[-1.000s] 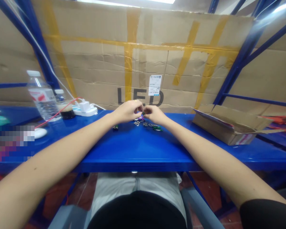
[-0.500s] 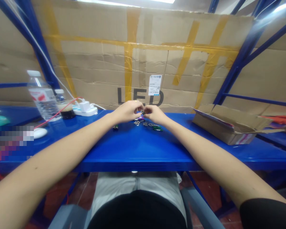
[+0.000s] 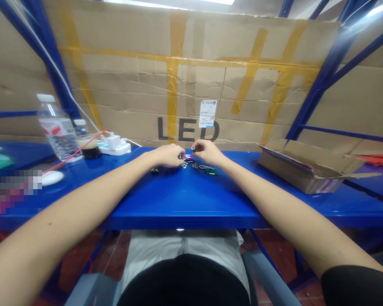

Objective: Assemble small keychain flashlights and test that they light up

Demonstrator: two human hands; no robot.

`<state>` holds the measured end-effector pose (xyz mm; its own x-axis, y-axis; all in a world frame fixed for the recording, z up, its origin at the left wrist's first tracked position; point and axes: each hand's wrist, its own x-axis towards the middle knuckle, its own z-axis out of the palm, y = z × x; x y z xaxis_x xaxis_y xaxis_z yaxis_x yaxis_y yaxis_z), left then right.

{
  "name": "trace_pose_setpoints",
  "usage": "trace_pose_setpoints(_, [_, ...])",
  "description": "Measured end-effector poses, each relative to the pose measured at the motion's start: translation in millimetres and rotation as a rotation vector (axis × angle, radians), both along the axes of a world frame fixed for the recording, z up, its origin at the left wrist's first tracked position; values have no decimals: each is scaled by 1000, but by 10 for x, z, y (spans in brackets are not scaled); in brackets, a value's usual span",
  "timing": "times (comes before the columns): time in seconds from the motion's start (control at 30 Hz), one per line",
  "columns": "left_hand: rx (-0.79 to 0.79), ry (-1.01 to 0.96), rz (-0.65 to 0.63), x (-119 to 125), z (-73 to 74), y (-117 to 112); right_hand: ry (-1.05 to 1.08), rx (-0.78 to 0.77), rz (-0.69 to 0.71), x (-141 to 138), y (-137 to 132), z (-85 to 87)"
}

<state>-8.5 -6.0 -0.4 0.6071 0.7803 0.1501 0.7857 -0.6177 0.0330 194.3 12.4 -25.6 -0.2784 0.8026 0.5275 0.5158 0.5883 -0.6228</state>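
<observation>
Both my arms reach out over a blue table (image 3: 185, 199). My left hand (image 3: 169, 155) rests low on the table with its fingers curled, fingertips at a cluster of small metal and purple parts (image 3: 187, 160). My right hand (image 3: 207, 152) is raised slightly and pinches a small dark metal piece (image 3: 193, 148) between thumb and fingers. Green clips (image 3: 210, 171) lie just in front of the right hand. A small dark part (image 3: 155, 171) lies near my left wrist.
An open cardboard box (image 3: 306, 168) sits at the right. At the left stand a water bottle (image 3: 55, 129), a dark jar (image 3: 88, 146), a white power strip (image 3: 115, 146) with a red cable, and a white mouse (image 3: 52, 177). Taped cardboard marked LED (image 3: 185, 129) forms the back wall.
My hands have parted. The left hand has dropped from the shared pinch down to the parts on the table. The right hand stays up with the small piece.
</observation>
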Motion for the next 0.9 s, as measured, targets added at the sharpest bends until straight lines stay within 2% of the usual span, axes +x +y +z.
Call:
trace_pose_setpoints(0.13, [-87,67,11,-4,-9,-5,224,-209,148,-10,-32,32])
trace_pose_setpoints(0.23, [-107,45,34,-8,-22,9,328,-290,231,-4,-64,56])
trace_pose_setpoints(0.3, [-117,26,45,-10,-39,27,293,-253,218,-1,-70,57])
trace_pose_setpoints(0.43, [-104,-24,44,-15,-92,82,46,20,121,-17,-71,37])
trace_pose_setpoints(0.5, [-99,-58,30,-13,-122,116,-29,104,106,-31,-87,31])
trace_pose_setpoints(0.73, [-134,-163,6,15,-205,201,-79,117,91,-35,-125,39])
trace_pose_setpoints(0.9, [-171,-184,56,14,-189,191,-87,112,87,-23,-98,29])
